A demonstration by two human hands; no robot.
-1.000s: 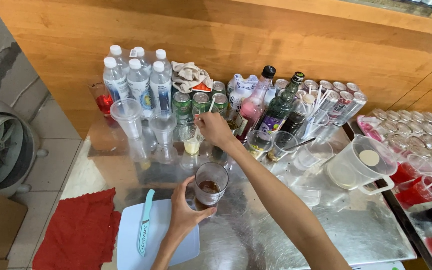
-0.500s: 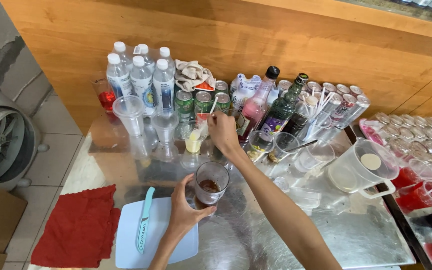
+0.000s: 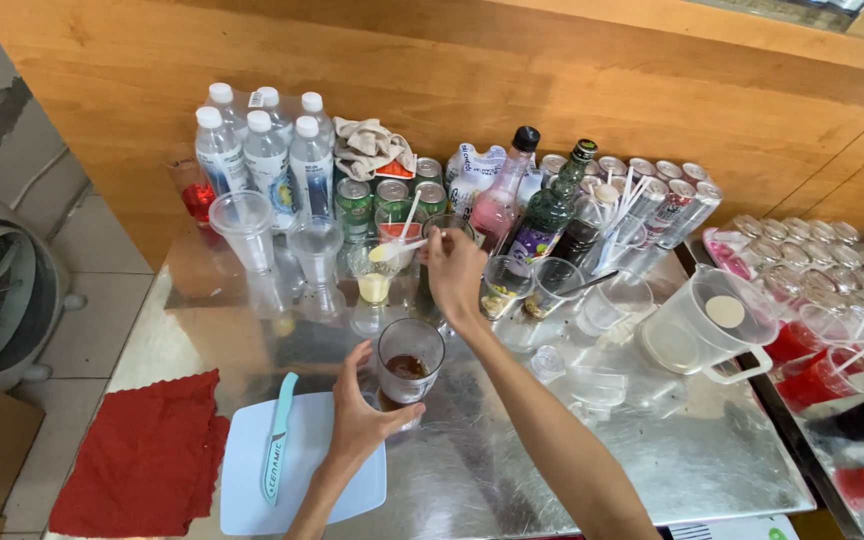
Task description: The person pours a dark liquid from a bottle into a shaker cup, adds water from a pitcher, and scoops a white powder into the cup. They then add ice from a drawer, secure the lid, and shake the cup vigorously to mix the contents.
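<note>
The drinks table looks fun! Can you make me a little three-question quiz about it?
1. True or false: the left hand holds a glass with dark liquid.
2. What lies on the pale blue cutting board? A) a fork B) a knife with a light blue handle C) a lemon
3. What colour is the cloth left of the board?

Key: 1 true. 2 B. 3 red.

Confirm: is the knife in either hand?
No, the knife lies on the cutting board; left hand holds a glass, right hand a spoon.
</note>
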